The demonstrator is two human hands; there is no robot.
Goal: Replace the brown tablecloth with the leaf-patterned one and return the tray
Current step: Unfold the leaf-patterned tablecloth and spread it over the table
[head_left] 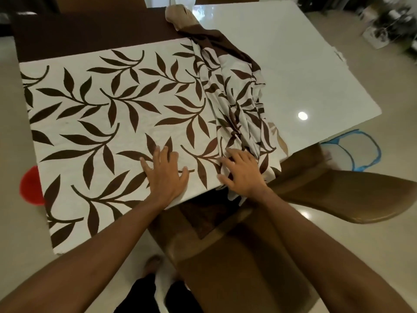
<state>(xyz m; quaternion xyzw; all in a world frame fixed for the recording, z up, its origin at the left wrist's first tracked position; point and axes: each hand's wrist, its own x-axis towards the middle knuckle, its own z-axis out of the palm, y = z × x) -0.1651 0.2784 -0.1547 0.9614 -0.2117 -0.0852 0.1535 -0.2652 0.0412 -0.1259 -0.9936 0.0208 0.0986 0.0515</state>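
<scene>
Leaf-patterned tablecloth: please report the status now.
Both hands flat, left hand, right hand. White leaf-patterned tablecloth half spread, right part bunched. Glossy white table partly bare. Brown chair close.

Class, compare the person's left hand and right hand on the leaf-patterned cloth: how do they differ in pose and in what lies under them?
The left hand lies flat, fingers spread, on the smooth, spread part of the leaf-patterned cloth; the right hand rests on its bunched, folded part near the table edge. The left hand is farther from the bare tabletop than the right hand. Both lie palm down on the cloth.

Bare forearms without sleeves, left hand and right hand seemingly ringless
</scene>
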